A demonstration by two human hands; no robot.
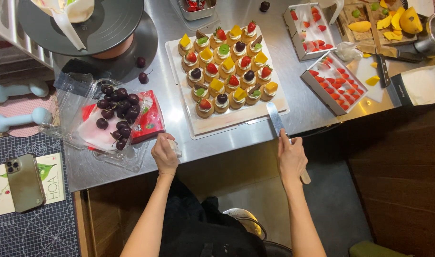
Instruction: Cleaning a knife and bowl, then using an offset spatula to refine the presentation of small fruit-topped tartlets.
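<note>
Now, your hands and what lies about them:
Right hand: you have it clamped round the handle of a palette knife, whose flat blade lies along the near right corner of the white board.
Left hand: closed at the steel table edge, seemingly pinching something small and pale; you cannot tell what from this view.
Tartlets: rows on the board, topped with strawberry, mango, cherry and green fruit.
Cherries: heaped in a clear plastic tub, just left of your left hand.
Strawberry trays: two, right of the board.
Phone: on the cutting mat, far left.
</note>
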